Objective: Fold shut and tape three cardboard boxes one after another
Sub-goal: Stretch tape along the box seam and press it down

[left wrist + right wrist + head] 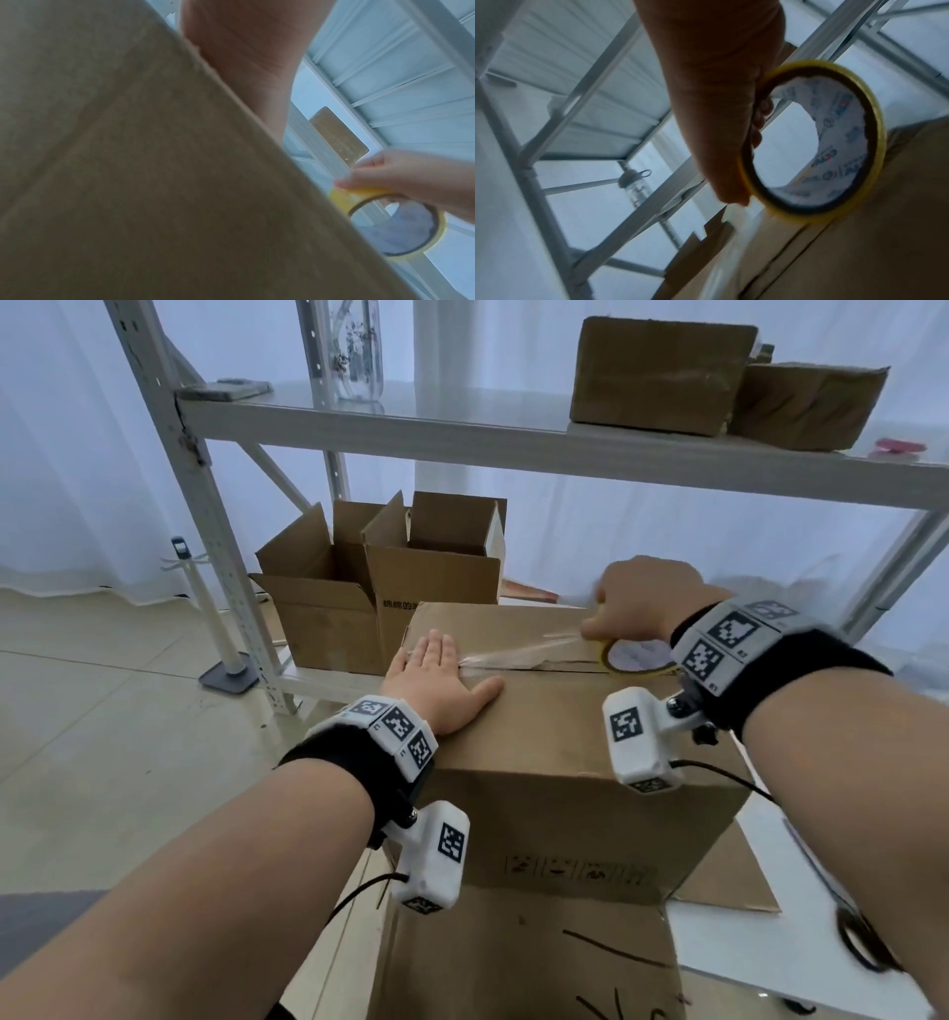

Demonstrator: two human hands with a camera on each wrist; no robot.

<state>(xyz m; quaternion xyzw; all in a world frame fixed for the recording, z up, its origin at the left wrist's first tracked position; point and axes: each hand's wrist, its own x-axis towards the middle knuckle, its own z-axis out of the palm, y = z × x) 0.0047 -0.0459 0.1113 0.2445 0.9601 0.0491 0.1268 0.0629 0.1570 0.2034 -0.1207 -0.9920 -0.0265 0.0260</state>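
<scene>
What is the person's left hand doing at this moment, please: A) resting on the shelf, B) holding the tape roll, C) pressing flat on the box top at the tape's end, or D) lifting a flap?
C: the left hand lies flat, fingers straight, on the closed box over the tape strip, while the right hand holds the tape roll.

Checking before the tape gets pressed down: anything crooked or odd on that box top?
The clear tape strip between the left hand and the tape roll looks twisted and bunched, lifted off the box seam rather than flat.
</scene>
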